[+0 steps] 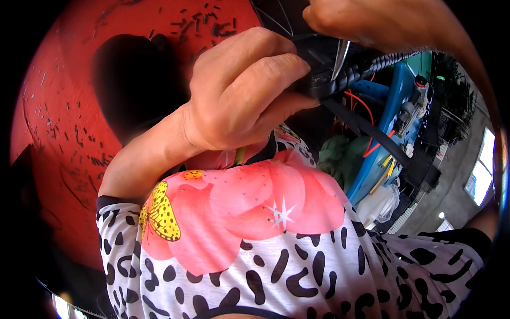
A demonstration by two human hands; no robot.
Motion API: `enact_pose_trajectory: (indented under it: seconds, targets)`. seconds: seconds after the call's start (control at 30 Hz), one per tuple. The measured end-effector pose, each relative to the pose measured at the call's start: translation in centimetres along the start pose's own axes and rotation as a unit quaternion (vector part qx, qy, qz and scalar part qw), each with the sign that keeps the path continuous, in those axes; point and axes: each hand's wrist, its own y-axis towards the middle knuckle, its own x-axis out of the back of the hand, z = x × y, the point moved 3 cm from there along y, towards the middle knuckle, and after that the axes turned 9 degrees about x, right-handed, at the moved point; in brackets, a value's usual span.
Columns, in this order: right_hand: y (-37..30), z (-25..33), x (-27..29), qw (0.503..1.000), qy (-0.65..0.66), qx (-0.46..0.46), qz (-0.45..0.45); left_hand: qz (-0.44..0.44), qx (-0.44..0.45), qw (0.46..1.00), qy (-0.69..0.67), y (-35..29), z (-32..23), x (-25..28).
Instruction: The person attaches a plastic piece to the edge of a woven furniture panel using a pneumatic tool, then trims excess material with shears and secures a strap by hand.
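My left hand is closed, thumb and fingers pinching the edge of a black piece with a dark strap running off it. At the top right, my right hand is closed around a tool whose slim, pointed metal blade sticks out below the fingers. The blade's tip rests against or just over the black piece, close to my left fingertips; I cannot tell which. Its handle is hidden in my right hand. A ribbed black length extends from the black piece toward the right.
A red surface on the left is strewn with small dark offcuts, and a dark rounded shape lies over it. To the right stands a blue container with a red cord, tools and a white plastic bag about it.
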Motion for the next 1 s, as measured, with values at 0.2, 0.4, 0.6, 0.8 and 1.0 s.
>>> enact_pose_trajectory:
  seconds: [0.2,0.4,0.6,0.8,1.0]
  targets:
    - [-0.2,0.6,-0.3,1.000,0.003,-0.001,0.007,-0.062,-0.012,0.998,-0.003,0.1,-0.1,-1.2]
    - [-0.8,0.6,-0.5,1.000,-0.001,-0.009,0.007,-0.041,-0.002,0.999,-0.009,0.0,0.0,-1.5]
    - [-0.5,0.8,-0.6,1.000,-0.006,-0.011,0.003,-0.003,0.013,1.000,0.007,0.2,0.2,-1.0]
    - [0.0,0.4,-0.3,1.000,-0.011,-0.007,-0.001,0.005,0.042,0.999,0.024,0.4,0.8,-0.8]
    - [0.4,0.2,-0.5,1.000,-0.012,0.000,-0.007,0.046,0.101,0.993,-0.043,0.4,1.2,-0.6]
